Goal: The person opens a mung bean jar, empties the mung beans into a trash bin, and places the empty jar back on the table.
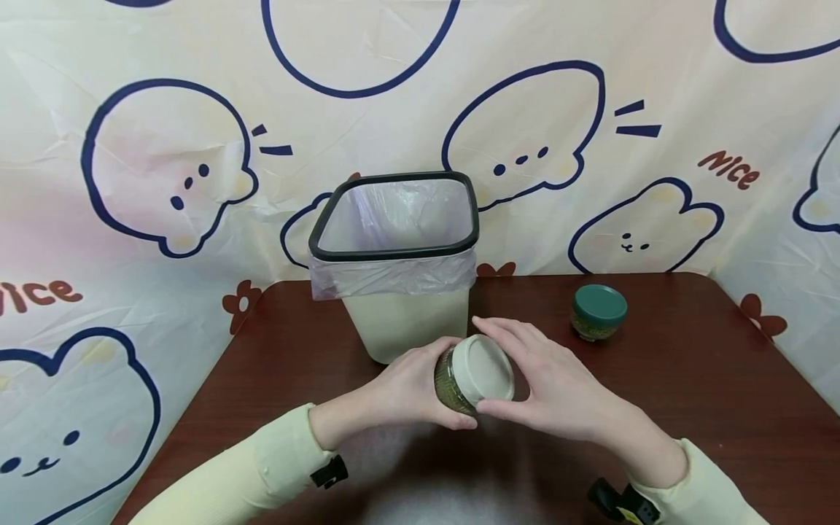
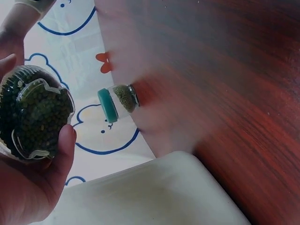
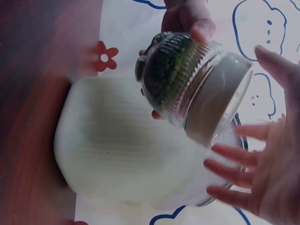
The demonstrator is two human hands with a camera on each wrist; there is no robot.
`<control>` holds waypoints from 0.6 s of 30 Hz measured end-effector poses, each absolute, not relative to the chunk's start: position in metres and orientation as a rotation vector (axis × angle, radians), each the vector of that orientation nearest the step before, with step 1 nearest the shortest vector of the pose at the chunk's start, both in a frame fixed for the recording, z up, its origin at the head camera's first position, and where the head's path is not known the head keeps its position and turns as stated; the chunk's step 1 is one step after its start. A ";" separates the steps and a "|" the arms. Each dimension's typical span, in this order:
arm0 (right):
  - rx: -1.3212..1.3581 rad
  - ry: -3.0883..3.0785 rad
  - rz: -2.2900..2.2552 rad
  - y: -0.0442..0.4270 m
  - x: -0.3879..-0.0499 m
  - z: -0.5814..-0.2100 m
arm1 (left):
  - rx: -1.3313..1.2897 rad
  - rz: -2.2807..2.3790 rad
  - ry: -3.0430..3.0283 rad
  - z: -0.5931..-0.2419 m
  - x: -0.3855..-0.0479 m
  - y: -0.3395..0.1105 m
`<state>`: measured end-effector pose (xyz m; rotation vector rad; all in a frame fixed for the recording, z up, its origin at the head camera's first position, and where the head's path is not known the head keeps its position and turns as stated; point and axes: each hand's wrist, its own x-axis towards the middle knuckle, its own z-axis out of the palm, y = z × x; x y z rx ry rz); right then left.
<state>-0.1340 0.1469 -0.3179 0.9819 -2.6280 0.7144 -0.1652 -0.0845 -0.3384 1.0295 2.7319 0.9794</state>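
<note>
My left hand [image 1: 413,386] grips a ribbed glass jar [image 1: 451,383] of small green beans, fingers and thumb around its body. The jar is tilted above the table, its white lid [image 1: 487,368] turned toward my right hand [image 1: 561,386]. In the right wrist view the right hand's fingers [image 3: 236,176] are spread beside the lid; whether the thumb touches it I cannot tell. The left wrist view shows the jar's clear base [image 2: 42,117] and the beans inside. A second jar with a green lid [image 1: 599,310] stands farther back on the right.
A cream bin [image 1: 407,321] with a black rim and a clear plastic liner stands just behind the hands on the brown wooden table [image 1: 689,364]. Behind it hangs a white backdrop [image 1: 367,138] with cartoon drawings.
</note>
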 end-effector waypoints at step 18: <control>0.706 -2.753 0.555 0.135 -0.129 -0.314 | 1.036 0.954 2.767 -0.335 -0.163 -0.080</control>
